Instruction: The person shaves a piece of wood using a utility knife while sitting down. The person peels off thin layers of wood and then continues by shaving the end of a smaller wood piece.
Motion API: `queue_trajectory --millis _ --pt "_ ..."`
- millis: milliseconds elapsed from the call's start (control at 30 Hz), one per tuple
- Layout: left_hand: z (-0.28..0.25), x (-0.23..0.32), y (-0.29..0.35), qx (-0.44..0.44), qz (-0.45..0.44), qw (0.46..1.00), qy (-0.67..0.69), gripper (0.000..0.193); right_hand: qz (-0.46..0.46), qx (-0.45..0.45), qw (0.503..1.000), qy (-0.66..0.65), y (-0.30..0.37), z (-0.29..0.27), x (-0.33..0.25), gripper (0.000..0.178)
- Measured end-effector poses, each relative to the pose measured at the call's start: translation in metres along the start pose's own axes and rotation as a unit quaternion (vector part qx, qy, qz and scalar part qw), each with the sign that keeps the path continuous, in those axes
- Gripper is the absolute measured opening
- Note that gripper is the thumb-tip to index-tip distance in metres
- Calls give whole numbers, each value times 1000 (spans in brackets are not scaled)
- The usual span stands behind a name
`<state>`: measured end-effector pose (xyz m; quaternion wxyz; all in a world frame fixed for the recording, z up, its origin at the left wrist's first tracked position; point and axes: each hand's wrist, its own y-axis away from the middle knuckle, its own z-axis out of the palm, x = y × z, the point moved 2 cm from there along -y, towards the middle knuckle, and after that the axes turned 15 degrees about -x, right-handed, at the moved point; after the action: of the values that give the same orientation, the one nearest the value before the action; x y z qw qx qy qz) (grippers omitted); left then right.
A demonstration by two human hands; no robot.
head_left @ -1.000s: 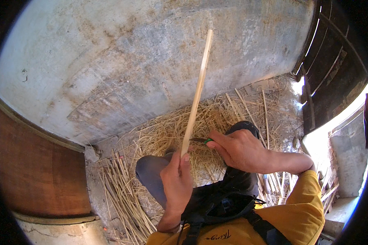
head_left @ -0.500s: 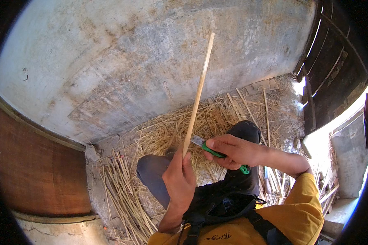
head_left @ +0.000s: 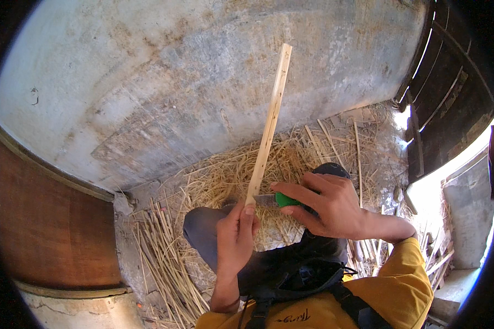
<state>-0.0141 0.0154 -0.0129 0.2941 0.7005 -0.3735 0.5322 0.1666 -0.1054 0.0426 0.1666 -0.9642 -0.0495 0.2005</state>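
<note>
My left hand [head_left: 237, 236] pinches the lower end of a long, pale wooden strip [head_left: 270, 118] between thumb and fingers. The strip rises steeply away from me, leaning slightly right, with its broad face showing. In my right hand [head_left: 332, 207] is a green-handled utility knife [head_left: 286, 200], fingers closed around the handle. Its blade [head_left: 266, 200] points left and meets the strip's edge just above my left thumb. Most of the handle is hidden by my right hand.
Shavings [head_left: 225, 170] cover the floor between and beyond my knees. A bundle of thin sticks [head_left: 167, 263] lies at left, more at right. A stained wall [head_left: 214, 82] stands ahead, a brown panel [head_left: 49, 219] left, dark boards [head_left: 450, 93] right.
The wooden strip has been turned so its broad face shows. My right hand has rolled over, and the knife blade now lies level against the strip.
</note>
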Motion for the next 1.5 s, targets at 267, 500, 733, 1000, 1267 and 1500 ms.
queue_trajectory --millis 267,500,733,1000,1267,1500 --pt "0 12 6 -20 -19 998 51 32 9 -8 996 92 8 -1 -4 50" --pt "-1 20 6 -45 3 998 53 34 25 -18 993 115 9 -3 -6 44" --pt "2 23 6 -27 12 999 28 33 22 -29 990 133 8 -8 -5 39" --pt "3 19 4 -18 11 1000 9 34 21 -42 985 166 5 -10 -4 36" --pt "5 19 3 32 24 997 -70 24 14 -85 977 193 0 -6 1 33" --pt "13 15 4 74 43 990 -112 27 17 -128 982 139 -2 6 11 32"
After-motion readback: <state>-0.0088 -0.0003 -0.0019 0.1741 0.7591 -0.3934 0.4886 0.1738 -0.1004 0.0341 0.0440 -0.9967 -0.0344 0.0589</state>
